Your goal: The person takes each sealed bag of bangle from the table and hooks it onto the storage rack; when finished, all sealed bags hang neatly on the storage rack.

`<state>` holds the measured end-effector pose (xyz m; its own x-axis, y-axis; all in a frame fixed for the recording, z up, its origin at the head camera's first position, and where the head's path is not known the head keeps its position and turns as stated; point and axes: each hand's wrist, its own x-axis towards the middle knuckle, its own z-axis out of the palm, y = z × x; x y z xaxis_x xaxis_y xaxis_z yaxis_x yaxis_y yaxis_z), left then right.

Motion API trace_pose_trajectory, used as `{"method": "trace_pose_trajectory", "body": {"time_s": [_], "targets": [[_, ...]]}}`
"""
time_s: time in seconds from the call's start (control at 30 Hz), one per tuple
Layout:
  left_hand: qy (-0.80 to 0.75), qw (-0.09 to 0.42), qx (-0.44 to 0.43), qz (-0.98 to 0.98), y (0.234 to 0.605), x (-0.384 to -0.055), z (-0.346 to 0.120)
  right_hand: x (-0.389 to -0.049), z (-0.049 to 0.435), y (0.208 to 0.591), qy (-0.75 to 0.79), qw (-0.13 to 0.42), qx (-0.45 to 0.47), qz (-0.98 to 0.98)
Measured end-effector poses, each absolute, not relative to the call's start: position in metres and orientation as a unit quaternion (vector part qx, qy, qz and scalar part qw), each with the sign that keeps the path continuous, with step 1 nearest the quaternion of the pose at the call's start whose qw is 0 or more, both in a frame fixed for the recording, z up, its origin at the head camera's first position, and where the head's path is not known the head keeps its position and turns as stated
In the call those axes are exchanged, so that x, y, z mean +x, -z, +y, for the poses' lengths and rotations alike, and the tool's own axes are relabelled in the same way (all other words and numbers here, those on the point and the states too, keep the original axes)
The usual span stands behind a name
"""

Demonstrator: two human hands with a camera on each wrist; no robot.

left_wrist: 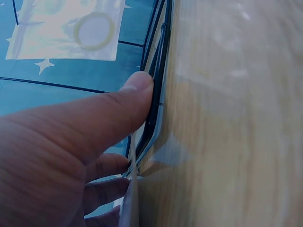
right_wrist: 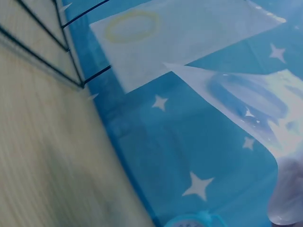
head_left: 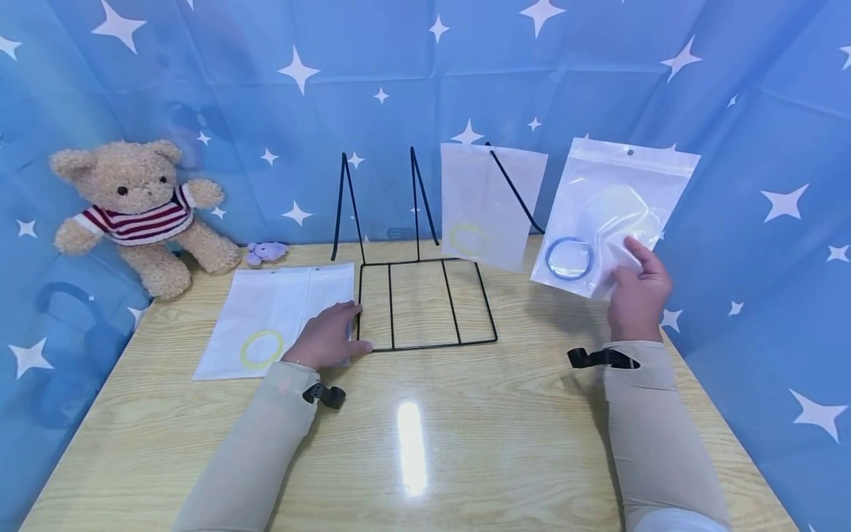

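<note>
My right hand [head_left: 640,295] pinches the lower right edge of a white zip bag [head_left: 608,174], thumb in front. A blue ring [head_left: 569,258] shows through that bag, held tilted above the table. My left hand [head_left: 326,335] rests at the left front corner of a black wire rack [head_left: 442,345], its thumb [left_wrist: 138,81] against the wire. Its other fingers lie partly hidden behind the bag edge. Another white bag [head_left: 495,192] with a yellow ring hangs on the rack's right prong. Under my left hand lies a white bag [head_left: 226,325], with a yellow ring [head_left: 262,349].
A teddy bear [head_left: 142,196] in a striped shirt sits at the back left. Near it lies a small purple plush toy [head_left: 266,253]. Blue star-printed curtain [head_left: 372,44] encloses the wooden table [head_left: 492,443] at the back and sides.
</note>
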<state>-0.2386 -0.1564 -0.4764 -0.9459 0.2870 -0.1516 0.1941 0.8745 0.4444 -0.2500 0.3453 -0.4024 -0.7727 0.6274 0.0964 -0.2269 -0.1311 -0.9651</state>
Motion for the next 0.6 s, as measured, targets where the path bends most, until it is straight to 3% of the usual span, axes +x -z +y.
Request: {"method": "trace_pose_trajectory", "body": {"time_s": [0.33, 0.6], "targets": [[-0.221, 0.106, 0.128, 0.961, 0.475, -0.238, -0.157, -0.245, 0.332, 0.388, -0.805, 0.329, -0.081, -0.486], [-0.215, 0.106, 0.129, 0.962, 0.473, -0.238, -0.156, -0.238, 0.324, 0.386, -0.86, 0.29, 0.053, -0.416]]}}
